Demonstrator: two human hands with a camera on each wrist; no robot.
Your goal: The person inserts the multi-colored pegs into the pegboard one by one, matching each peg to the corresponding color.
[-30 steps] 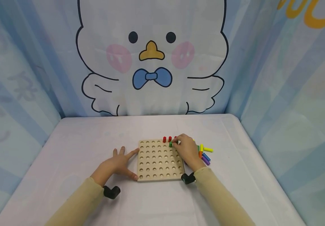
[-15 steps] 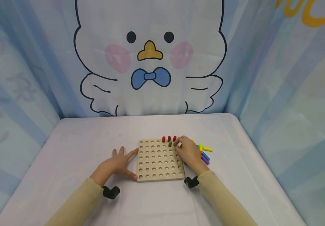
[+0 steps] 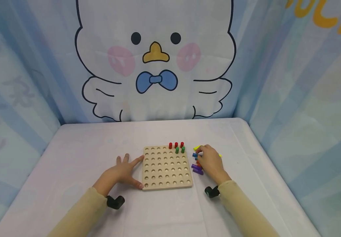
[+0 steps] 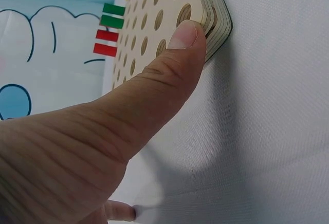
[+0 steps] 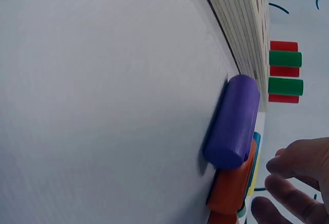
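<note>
A square wooden pegboard (image 3: pixel 167 171) with rows of round holes lies mid-table. Three red pegs (image 3: pixel 176 145) stand along its back row at the right, and two green pegs (image 3: pixel 177 150) stand in the row before them. My left hand (image 3: pixel 121 172) is spread at the board's left side; its thumb (image 4: pixel 177 54) touches the near left corner and the index finger reaches the far left edge. Over the loose pegs right of the board is my right hand (image 3: pixel 212 163), fingers (image 5: pixel 293 198) bent loosely and apart, with nothing seen between them. A purple peg (image 5: pixel 234 124) lies below it.
Loose pegs lie beside the board's right edge, partly under my right hand: yellow pegs (image 3: pixel 197 148), blue pegs (image 3: pixel 194 155), an orange peg (image 5: pixel 231 188) and purple ones. A patterned curtain (image 3: pixel 158 105) closes off the table's back and sides.
A second green peg now shows standing in the board where my right fingers were. My right hand has moved right, off the board to the loose pegs. The left hand stays at the board.
</note>
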